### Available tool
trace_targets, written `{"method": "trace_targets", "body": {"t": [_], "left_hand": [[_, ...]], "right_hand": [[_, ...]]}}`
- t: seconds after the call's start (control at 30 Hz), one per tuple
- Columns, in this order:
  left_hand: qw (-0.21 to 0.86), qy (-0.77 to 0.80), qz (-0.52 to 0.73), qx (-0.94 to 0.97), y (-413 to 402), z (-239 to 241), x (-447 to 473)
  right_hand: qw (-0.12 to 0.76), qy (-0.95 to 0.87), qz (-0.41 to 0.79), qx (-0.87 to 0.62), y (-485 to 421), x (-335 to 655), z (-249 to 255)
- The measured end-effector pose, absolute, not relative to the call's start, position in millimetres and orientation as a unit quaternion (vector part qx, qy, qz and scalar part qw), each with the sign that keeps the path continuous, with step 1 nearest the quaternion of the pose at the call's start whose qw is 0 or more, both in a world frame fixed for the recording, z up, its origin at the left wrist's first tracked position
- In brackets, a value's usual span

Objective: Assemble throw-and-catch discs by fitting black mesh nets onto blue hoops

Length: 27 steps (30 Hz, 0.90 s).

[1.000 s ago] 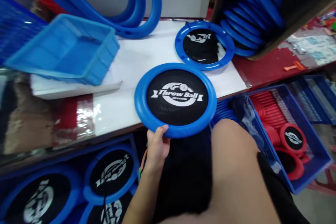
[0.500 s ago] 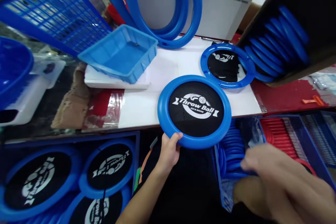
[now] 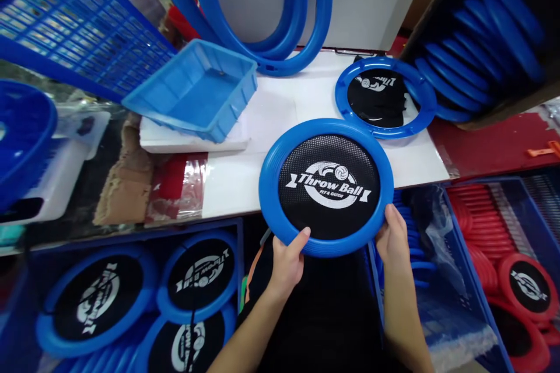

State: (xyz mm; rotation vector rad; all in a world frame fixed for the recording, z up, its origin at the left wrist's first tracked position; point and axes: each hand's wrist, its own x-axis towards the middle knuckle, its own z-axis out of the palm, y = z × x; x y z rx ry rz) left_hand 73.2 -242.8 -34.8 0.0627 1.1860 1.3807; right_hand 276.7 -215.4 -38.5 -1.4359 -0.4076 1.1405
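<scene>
A round blue-rimmed throw-ball disc point(image 3: 329, 186) with black mesh and a white "Throw Ball" print is held over the front edge of the white table surface. My left hand point(image 3: 289, 259) grips its lower left rim, thumb on top and fingers hidden underneath. At the lower right rim, my right hand point(image 3: 392, 232) holds it too, its thumb against the edge. Just behind lies a bare blue ring point(image 3: 342, 99) with black printed mesh fabric point(image 3: 378, 111) inside and under it.
A light-blue tray point(image 3: 196, 96) sits back left beside a blue basket point(image 3: 83, 23). Big blue rings point(image 3: 321, 11) stand behind. A box of blue rings point(image 3: 485, 41) leans at right. Crates below hold blue discs point(image 3: 96, 297) and red discs point(image 3: 525, 285).
My right hand has come in from the lower right and taken hold of the disc's right rim. The disc sits slightly nearer and lower; my left hand keeps its grip.
</scene>
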Motion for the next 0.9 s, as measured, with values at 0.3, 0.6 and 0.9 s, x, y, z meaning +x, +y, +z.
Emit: {"method": "trace_targets", "body": {"t": [0.3,0.6,0.9], "left_hand": [[0.604,0.533,0.591,0.046,-256.7,-54.6,65.1],[0.642,0.531,0.549,0.062,-259.0,-63.7,45.8],[0.652,0.544,0.523,0.079,-276.4,-75.9,27.8]], "right_hand": [[0.591,-0.181,0.512,-0.596,-208.6,270.5,-38.0],[0.541,-0.195,0.560,-0.597,-201.9,285.7,-38.3],[0.597,-0.207,0.464,-0.621,-198.6,271.1,-51.6]]}}
